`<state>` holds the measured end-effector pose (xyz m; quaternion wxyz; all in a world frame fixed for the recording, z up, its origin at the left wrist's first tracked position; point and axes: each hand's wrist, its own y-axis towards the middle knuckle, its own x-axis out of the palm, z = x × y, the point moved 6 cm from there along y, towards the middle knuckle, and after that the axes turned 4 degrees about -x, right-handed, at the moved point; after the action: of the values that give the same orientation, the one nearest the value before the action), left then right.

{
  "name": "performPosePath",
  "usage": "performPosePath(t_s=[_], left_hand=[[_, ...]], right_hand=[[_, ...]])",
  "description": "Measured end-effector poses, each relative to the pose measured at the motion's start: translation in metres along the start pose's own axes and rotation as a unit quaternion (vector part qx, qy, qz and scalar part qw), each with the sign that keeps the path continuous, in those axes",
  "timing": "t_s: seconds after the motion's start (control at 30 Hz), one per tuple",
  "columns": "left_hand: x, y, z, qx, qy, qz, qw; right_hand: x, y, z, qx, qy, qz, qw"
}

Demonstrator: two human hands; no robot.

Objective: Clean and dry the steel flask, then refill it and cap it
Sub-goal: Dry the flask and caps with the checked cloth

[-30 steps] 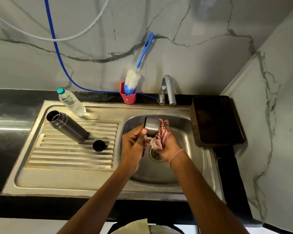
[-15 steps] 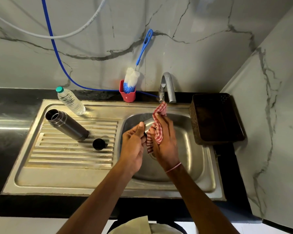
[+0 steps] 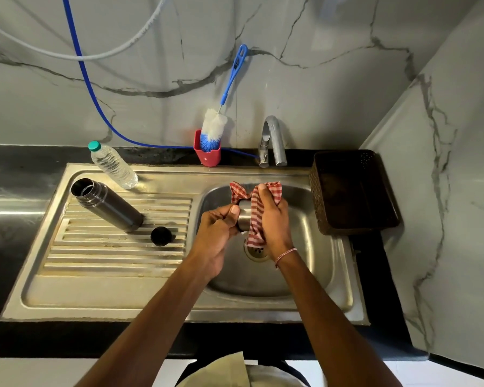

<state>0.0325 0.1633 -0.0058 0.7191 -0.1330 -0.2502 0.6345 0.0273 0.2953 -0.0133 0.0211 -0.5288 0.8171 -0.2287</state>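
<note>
The dark steel flask [image 3: 108,204] stands open-mouthed on the ribbed drainboard [image 3: 118,255], with a small black stopper [image 3: 161,236] just right of its base. Over the sink basin [image 3: 313,247], my left hand [image 3: 217,234] grips the flask's steel cup lid [image 3: 243,219]. My right hand [image 3: 274,219] holds a red-and-white checked cloth [image 3: 256,216] wrapped against the lid's right side. Much of the lid is hidden by the cloth and my fingers. A clear plastic water bottle [image 3: 113,165] with a green cap stands behind the flask.
A blue-handled bottle brush [image 3: 214,127] stands in a red holder [image 3: 207,153] at the wall. The steel tap [image 3: 273,141] rises behind the basin. A dark brown basket [image 3: 352,191] sits right of the sink. A blue hose [image 3: 84,76] and a white hose hang on the marble wall.
My right hand has turned the cloth around the steel lid, from beneath and beside it to over its right side. The flask, stopper and bottle have not moved.
</note>
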Motion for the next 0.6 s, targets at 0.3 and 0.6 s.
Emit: performPosePath(t_s=[0.3,0.6], left_hand=[[-0.006,-0.003,-0.018,-0.036,-0.08,0.004,0.996],[-0.001,0.001,-0.035,-0.029,-0.144,0.003,0.989]], right_hand=[[-0.014,0.002,0.015,-0.005,0.055,0.024,0.998],[-0.015,-0.015,0.064,0.089,0.079,0.062,0.991]])
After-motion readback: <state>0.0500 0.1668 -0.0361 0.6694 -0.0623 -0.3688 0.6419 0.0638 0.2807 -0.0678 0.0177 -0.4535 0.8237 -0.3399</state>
